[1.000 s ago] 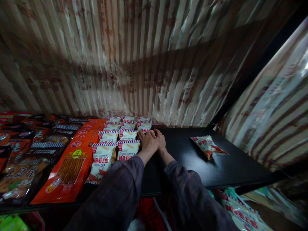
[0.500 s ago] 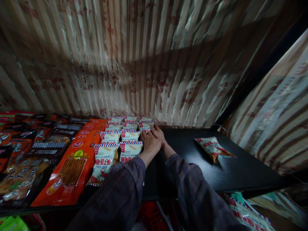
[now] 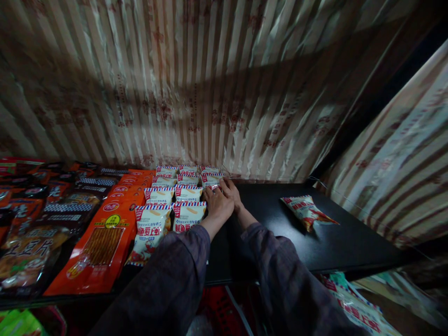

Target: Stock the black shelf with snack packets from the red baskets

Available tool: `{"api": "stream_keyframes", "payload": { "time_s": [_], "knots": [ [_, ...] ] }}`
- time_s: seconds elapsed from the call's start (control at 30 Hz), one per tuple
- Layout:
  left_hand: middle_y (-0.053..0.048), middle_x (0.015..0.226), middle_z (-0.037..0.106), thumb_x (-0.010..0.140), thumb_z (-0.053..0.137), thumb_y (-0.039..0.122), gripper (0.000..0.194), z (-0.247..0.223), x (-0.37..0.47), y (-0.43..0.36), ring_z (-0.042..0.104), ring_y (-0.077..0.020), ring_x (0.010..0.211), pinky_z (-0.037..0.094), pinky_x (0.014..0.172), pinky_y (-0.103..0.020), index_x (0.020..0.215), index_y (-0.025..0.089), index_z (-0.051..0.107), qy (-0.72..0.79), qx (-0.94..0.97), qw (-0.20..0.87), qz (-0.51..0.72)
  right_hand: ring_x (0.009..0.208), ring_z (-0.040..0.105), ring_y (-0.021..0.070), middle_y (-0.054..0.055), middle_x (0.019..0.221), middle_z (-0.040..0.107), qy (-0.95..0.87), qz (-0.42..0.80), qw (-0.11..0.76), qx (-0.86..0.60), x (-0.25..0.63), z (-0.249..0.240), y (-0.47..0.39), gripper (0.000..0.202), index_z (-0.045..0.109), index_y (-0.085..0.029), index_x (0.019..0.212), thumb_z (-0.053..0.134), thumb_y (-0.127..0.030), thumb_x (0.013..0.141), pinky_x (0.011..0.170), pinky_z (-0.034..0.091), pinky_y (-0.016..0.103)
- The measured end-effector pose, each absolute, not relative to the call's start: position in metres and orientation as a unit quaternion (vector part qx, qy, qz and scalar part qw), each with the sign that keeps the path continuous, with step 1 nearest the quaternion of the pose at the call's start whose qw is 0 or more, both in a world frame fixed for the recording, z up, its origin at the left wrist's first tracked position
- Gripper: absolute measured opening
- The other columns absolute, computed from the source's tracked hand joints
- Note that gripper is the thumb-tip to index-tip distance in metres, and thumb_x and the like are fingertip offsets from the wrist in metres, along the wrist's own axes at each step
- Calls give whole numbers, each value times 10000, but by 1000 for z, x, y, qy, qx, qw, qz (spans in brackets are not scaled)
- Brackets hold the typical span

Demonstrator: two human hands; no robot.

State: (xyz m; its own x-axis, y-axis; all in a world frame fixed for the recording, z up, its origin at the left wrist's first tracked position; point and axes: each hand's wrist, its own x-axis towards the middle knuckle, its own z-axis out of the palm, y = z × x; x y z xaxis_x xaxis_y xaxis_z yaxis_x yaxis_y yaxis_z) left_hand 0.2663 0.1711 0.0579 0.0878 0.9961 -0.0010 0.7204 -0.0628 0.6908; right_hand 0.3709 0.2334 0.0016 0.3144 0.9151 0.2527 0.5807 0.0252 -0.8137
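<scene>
Hands meet on the black shelf (image 3: 273, 242) at the front of the shortest, rightmost column of small white snack bags with red lettering and striped top edges. The left hand (image 3: 219, 205) lies palm down with its fingers bent toward the lower part of the nearest bag (image 3: 212, 179) in that column, and the right hand (image 3: 232, 195) is close against it, fingers reaching to the bag's right edge. The fingertips are partly hidden, so whether either hand pinches the bag or only presses on it cannot be told. Two longer columns of matching bags stand just left, overlapping front to back, with a front-left bag (image 3: 150, 231) and a front-middle bag (image 3: 189, 216) partly behind the left sleeve (image 3: 168, 280). Farther left lie orange packets (image 3: 105, 242) showing brown sticks through a window, then dark packets (image 3: 33, 256). One loose bag (image 3: 306, 211) lies askew on the shelf, well apart to the right of the hands. A striped, creased sheet (image 3: 175, 79) hangs behind the shelf, and more white bags (image 3: 364, 312) show below its right front edge.
</scene>
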Motion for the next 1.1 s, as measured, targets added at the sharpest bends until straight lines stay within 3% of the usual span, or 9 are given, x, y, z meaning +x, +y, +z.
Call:
{"api": "stream_keyframes", "payload": {
  "time_s": [0.13,0.33,0.43,0.57,0.73,0.8,0.93,1.03,1.1],
  "knots": [
    [-210,1444,333,825,407,287,517,62,265,159,207,-308,1380,167,1119,-402,1279,45,461,610,690,293,256,1026,598,219,100,1109,652,-522,172,455,-701,369,13,219,461,584,-196,1125,394,-513,849,894,431,347],
    [-181,1218,565,781,450,219,384,77,255,124,429,-257,1246,325,1046,-336,1121,70,547,533,735,318,273,991,600,230,98,1034,678,-495,150,473,-713,360,40,189,364,654,-175,997,455,-417,811,890,429,359],
    [-163,1227,563,770,470,211,393,86,241,94,499,-234,1178,377,1009,-324,1139,95,536,506,735,349,287,975,606,218,92,1037,680,-489,142,508,-695,351,51,161,380,648,-156,1003,449,-414,806,883,441,344],
    [-111,1376,463,792,465,220,473,89,202,36,433,-195,1263,373,1033,-304,1257,137,486,458,738,398,294,988,609,211,89,1033,680,-509,146,601,-599,322,62,89,338,634,-159,981,489,-405,800,906,447,353],
    [-83,1341,513,808,458,251,378,60,128,-35,479,-191,1222,382,1019,-294,1153,160,584,457,741,450,197,1008,608,189,81,1051,668,-524,215,596,-569,264,48,-20,271,595,-186,1019,447,-356,868,903,458,331],
    [-64,1228,605,821,438,261,371,39,98,-57,557,-181,1121,411,974,-275,1152,171,579,460,752,452,135,953,627,179,67,1000,683,-545,273,532,-588,245,29,-47,252,602,-188,999,444,-333,868,881,470,316],
    [-91,1236,601,807,433,247,414,-1,55,-88,551,-227,1135,384,995,-341,1192,168,562,486,786,381,-17,907,649,172,67,994,691,-628,378,284,-618,221,-21,-70,268,601,-172,1060,472,-245,836,832,490,281],
    [-76,1245,597,791,459,283,434,-22,39,-95,548,-238,1137,394,990,-361,1203,188,558,451,796,393,-89,1041,614,172,87,1121,660,-683,355,83,-633,210,-49,-74,327,585,-162,1133,441,-174,839,886,458,251],
    [-103,1291,559,803,434,262,459,-33,33,-92,510,-238,1188,359,1025,-346,1238,157,535,465,792,388,-79,1031,624,228,123,1079,679,-699,348,28,-624,205,-62,-76,322,641,-139,1050,475,-103,776,873,472,299]
  ]
}}
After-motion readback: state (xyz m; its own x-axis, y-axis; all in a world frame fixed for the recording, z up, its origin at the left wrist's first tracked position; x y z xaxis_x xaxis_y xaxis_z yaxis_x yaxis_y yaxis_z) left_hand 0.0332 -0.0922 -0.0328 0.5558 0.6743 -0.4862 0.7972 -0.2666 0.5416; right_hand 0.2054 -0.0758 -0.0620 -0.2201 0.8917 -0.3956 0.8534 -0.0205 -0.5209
